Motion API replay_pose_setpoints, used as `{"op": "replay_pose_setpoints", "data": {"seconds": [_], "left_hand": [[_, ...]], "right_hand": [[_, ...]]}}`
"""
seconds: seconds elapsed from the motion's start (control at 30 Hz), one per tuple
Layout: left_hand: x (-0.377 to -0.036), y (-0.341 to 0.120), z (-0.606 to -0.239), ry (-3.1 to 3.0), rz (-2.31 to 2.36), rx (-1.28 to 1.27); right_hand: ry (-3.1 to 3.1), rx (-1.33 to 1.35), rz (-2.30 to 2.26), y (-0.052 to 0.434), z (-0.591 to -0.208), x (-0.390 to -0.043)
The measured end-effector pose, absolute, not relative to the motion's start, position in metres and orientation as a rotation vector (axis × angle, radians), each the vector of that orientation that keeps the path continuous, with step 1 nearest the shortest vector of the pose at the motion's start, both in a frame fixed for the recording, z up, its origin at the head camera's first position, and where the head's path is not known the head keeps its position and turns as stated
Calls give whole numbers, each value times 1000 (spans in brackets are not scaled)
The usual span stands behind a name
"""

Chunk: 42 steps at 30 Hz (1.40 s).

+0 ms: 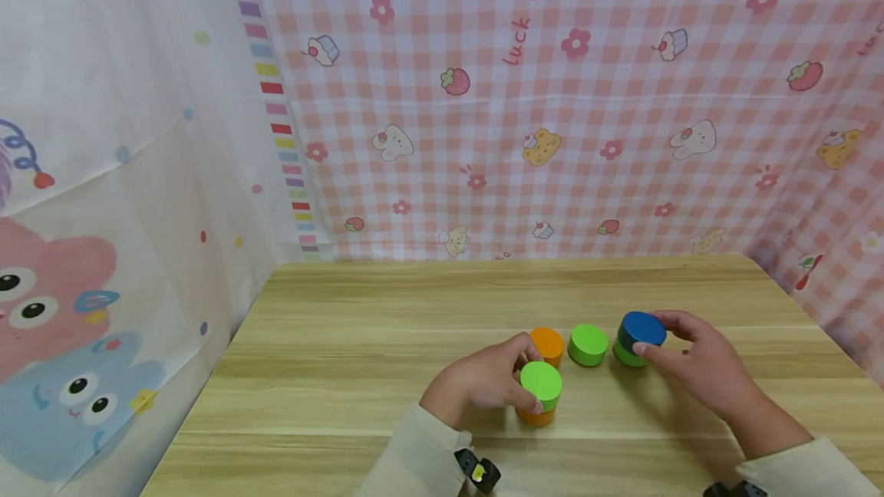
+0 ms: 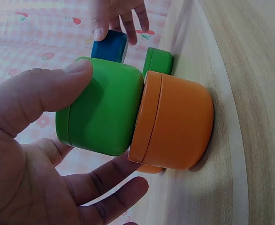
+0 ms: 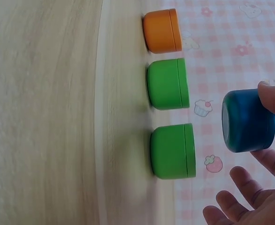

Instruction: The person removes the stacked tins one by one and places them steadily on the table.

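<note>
My left hand (image 1: 514, 376) grips a green round cup (image 1: 541, 382) that sits on top of an orange cup (image 1: 536, 416) near the table's front. In the left wrist view my thumb (image 2: 43, 89) lies across the green cup (image 2: 100, 112), which meets the orange cup (image 2: 175, 126) a little off centre. My right hand (image 1: 673, 343) pinches a blue cup (image 1: 641, 330) just above another green cup (image 1: 624, 357). The right wrist view shows the blue cup (image 3: 248, 121) held clear of the green cup (image 3: 172, 151), with a gap between them.
A lone orange cup (image 1: 548, 343) and a lone green cup (image 1: 588, 344) stand in a row between my hands. The wooden table (image 1: 359, 343) is enclosed by a pink checked cloth (image 1: 552, 136) behind and a white cartoon cloth (image 1: 103, 213) on the left.
</note>
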State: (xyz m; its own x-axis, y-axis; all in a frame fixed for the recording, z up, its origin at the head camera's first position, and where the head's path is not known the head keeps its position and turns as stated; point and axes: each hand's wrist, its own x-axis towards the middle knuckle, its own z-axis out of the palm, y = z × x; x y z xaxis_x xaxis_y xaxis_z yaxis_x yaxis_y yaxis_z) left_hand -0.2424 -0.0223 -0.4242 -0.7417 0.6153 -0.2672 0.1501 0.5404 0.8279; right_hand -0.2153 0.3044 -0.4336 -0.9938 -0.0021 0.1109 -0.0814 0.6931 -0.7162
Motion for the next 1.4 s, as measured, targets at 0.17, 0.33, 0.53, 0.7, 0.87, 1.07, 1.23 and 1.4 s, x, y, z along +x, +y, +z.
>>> {"op": "replay_pose_setpoints", "data": {"seconds": [0.17,0.33,0.53,0.7,0.87,1.07,1.23,1.4], "left_hand": [[-243,-22,-425,2237,1131,625],[-243,-21,-425,2228,1135,630],[-244,-21,-426,2229,1130,630],[-244,-21,-426,2232,1127,630],[-244,-22,-426,2234,1131,624],[-243,-22,-426,2230,1136,617],[-244,-23,-426,2219,1136,613],[-244,-23,-426,2211,1144,614]], "right_hand": [[-2799,17,1187,312,-436,-217],[-2821,-34,1201,320,-438,-217],[-2821,-59,1177,327,-443,-219],[-2805,-85,1182,332,-447,-221],[-2791,-121,1186,337,-451,-222],[-2778,-144,1183,340,-452,-222],[-2786,-190,1223,343,-452,-222],[-2801,-245,1232,348,-453,-223]]}}
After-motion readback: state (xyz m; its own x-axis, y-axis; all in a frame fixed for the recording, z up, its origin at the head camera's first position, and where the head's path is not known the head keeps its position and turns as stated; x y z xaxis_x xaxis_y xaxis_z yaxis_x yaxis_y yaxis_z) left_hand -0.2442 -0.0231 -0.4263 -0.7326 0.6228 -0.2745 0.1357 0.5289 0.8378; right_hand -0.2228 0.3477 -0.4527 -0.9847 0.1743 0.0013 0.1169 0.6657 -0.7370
